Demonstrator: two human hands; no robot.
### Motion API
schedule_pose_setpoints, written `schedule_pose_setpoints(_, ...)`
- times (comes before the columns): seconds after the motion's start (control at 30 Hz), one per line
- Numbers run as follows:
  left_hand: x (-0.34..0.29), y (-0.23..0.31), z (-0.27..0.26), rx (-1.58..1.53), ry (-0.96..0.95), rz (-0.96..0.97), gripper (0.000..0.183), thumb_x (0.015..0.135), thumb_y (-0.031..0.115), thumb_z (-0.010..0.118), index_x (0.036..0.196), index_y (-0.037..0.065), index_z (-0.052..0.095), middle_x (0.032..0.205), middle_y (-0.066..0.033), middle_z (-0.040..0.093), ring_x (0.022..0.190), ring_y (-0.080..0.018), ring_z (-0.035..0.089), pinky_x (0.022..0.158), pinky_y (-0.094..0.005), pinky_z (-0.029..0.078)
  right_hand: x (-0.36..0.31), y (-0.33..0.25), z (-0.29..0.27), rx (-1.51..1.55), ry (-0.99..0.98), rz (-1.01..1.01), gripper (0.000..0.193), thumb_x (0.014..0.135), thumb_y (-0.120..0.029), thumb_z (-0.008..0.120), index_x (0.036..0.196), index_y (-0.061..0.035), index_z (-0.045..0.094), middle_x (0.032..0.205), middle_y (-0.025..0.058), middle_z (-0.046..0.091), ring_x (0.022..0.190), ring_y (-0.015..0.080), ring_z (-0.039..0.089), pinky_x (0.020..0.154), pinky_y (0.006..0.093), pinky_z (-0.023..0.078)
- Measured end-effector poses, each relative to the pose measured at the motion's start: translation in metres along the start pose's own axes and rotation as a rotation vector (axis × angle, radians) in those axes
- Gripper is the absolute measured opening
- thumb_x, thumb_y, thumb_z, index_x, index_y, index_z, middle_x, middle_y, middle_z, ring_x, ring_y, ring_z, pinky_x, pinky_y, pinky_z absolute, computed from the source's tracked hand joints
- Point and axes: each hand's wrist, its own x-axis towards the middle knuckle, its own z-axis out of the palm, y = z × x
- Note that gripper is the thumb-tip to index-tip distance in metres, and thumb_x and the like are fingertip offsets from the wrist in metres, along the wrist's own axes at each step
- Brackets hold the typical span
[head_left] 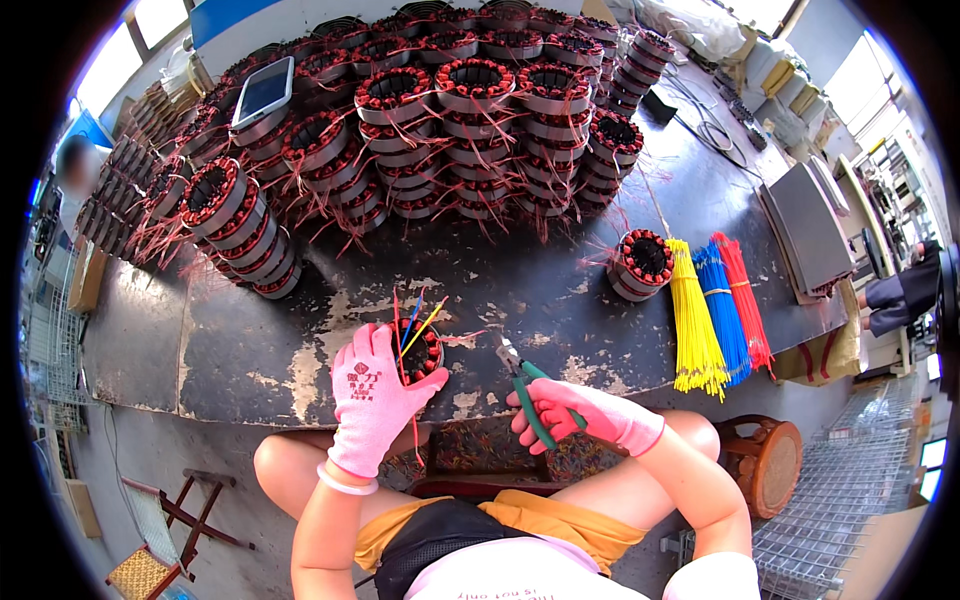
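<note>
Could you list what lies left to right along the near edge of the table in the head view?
Left hand on a stator → cutters in the right hand → yellow wires → blue wires → red wires.

A motor-winding workshop: stacked copper-wound stators [440,120] crowd a worn black workbench [560,290], coloured wire bundles [715,310] at right.

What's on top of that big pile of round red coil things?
A flat white-edged device with a pale screen lies on the stacked motor coils. Whatever is directly beneath it is covered.
</note>
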Motion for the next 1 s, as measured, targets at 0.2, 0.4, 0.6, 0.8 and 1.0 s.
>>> schedule_pose_setpoints(0.2,0.001,0.003,-0.002,-0.011,-0.04,-0.039,0.084,0.068,0.051,0.088,0.127,0.001,0.058,0.125,-0.0212,0.06,0.111,-0.041,0.061,0.098,-0.0484,0.049,0.018,0.006,-0.005,-0.025,-0.059,0.005,0.066,0.103,-0.056,0.056,0.137,0.0001,0.05,0.111,0.0114,0.067,0.094,0.0209,0.07,0.086,0.037,0.061)
schedule_pose_setpoints(0.4,-0.001,-0.003,-0.001,-0.023,-0.028,-0.017,0.086,0.068,0.052,0.089,0.129,0.001,0.057,0.128,-0.0212,0.059,0.113,-0.0408,0.06,0.099,-0.0489,0.048,0.022,-0.003,0.003,-0.074,0.0,-0.034,0.067,0.102,-0.058,0.057,0.135,0.0004,0.051,0.11,0.0115,0.066,0.091,0.0207,0.07,0.085,0.0363,0.061)
schedule_pose_setpoints(0.6,-0.001,-0.002,-0.003,-0.011,-0.054,-0.016,0.087,0.068,0.052,0.089,0.13,0.001,0.056,0.131,-0.022,0.058,0.116,-0.0409,0.059,0.101,-0.0491,0.047,0.017,-0.011,0.017,-0.132,0.096,-0.073,0.062,0.103,-0.054,0.057,0.13,0.002,0.054,0.101,0.0099,0.066,0.082,0.0178,0.068,0.073,0.0331,0.06)
schedule_pose_setpoints(0.8,0.0,0.001,0.007,-0.037,-0.031,-0.027,0.085,0.068,0.05,0.089,0.13,0.002,0.056,0.127,-0.0212,0.06,0.114,-0.0402,0.061,0.1,-0.0485,0.048,0.017,-0.007,0.016,-0.188,0.202,-0.133,0.054,0.103,-0.049,0.057,0.122,0.0021,0.059,0.09,0.007,0.065,0.072,0.014,0.065,0.063,0.0305,0.055)
schedule_pose_setpoints(1.0,-0.003,-0.018,-0.026,-0.368,-0.16,-0.156,0.081,0.066,0.041,0.093,0.127,0.001,0.057,0.119,-0.0184,0.064,0.114,-0.0356,0.063,0.095,-0.0433,0.052,0.002,-0.021,0.033,-0.165,0.203,-0.152,0.044,0.107,-0.039,0.055,0.132,-0.0026,0.057,0.106,0.0051,0.067,0.091,0.0134,0.064,0.082,0.0306,0.054)
